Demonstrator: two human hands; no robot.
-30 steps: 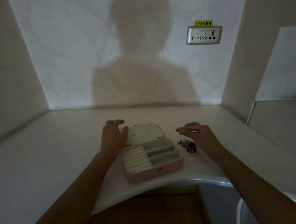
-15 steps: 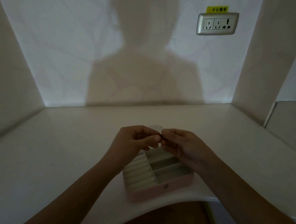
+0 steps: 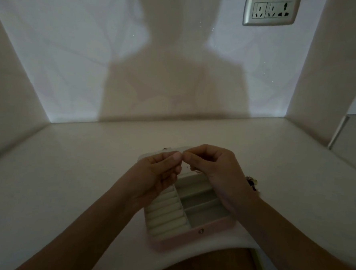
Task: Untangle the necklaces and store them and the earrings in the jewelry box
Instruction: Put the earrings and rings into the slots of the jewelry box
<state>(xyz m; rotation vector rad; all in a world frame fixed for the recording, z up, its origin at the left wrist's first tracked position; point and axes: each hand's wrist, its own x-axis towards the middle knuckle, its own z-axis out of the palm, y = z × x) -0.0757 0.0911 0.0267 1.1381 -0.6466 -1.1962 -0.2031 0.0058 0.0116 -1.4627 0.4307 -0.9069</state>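
Jewelry box (image 3: 187, 237) open; left hand (image 3: 160, 173), right hand (image 3: 214, 168) above, fingertips pinched together; item unclear.

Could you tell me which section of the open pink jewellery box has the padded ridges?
The cream left section of the pink jewellery box; the right compartments are plain troughs.
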